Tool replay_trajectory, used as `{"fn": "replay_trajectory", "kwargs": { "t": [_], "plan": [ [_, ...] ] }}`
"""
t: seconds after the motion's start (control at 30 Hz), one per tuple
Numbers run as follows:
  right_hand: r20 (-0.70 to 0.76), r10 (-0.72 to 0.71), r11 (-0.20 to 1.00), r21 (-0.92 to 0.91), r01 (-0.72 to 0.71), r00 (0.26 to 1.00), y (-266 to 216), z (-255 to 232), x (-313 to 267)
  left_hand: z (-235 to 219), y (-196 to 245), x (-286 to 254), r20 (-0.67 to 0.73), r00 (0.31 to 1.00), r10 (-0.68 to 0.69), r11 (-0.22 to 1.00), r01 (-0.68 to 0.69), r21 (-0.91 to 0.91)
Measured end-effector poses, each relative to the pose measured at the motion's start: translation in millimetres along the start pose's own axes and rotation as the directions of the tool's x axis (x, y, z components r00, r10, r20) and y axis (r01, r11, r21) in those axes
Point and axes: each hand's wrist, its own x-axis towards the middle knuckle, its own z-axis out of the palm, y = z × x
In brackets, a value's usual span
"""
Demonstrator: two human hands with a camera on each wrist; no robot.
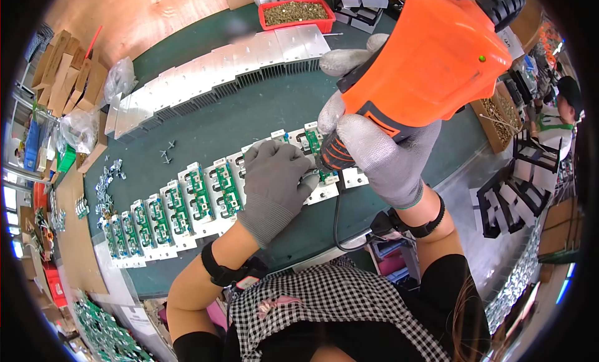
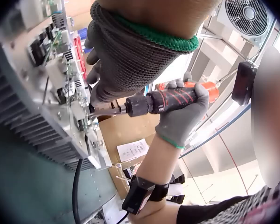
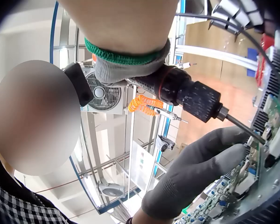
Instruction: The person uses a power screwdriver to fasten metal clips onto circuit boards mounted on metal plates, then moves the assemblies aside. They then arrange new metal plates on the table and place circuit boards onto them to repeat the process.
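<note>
My right hand (image 1: 393, 156) grips an orange and black electric screwdriver (image 1: 430, 59), its fingers and thumb wrapped round the dark front grip. In the right wrist view the driver's long bit (image 3: 245, 128) slants down onto a green circuit board (image 3: 275, 119) mounted on a finned metal heatsink (image 2: 30, 109). My left hand (image 1: 274, 181), in a grey glove, lies over the row of boards. Its thumb and forefinger reach almost straight to the board right beside the bit tip, seen in the right wrist view (image 3: 196, 172). The left palm hides several boards in the head view.
A row of board assemblies (image 1: 165, 218) runs leftward along the green table (image 1: 212, 122). Bare heatsinks (image 1: 212, 69) stand behind it. A red tray of screws (image 1: 296, 13) sits at the back, loose small parts (image 1: 109, 184) at left. A black cable (image 1: 337, 222) hangs at the front edge.
</note>
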Motion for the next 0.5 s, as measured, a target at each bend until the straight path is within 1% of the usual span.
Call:
{"fn": "replay_trajectory", "kwargs": {
  "t": [0.07,0.1,0.17,0.2,0.27,0.33,0.43,0.5],
  "plan": [
    [-0.041,0.001,1.000,-0.004,-0.001,0.999,3,3,1,1,2,2,0.003,1.000,-0.029,1.000,0.029,-0.013],
    [-0.079,0.012,1.000,0.023,-0.010,0.997,4,7,2,3,1,2,0.015,0.999,-0.035,0.999,0.035,-0.017],
    [-0.117,0.065,0.998,0.000,-0.065,0.991,4,13,4,10,-4,4,0.039,0.998,-0.050,0.998,0.051,-0.023],
    [-0.120,0.106,0.992,-0.052,-0.113,0.987,-1,16,6,18,-7,4,-0.005,0.999,-0.040,0.999,0.039,-0.032],
    [-0.119,0.062,0.984,-0.159,-0.080,0.991,0,18,9,23,-9,2,-0.021,0.999,-0.036,0.998,0.035,-0.044],
    [-0.083,-0.105,0.960,-0.269,0.080,0.991,10,18,15,29,-11,0,-0.026,0.998,-0.057,0.997,0.055,-0.062],
    [-0.058,-0.143,0.956,-0.266,0.123,0.988,13,16,15,26,-8,0,-0.061,0.997,-0.036,0.999,0.034,-0.031],
    [-0.063,-0.126,0.964,-0.242,0.107,0.990,15,16,15,24,-8,1,-0.035,0.999,-0.034,0.998,0.032,-0.052]
  ]
}}
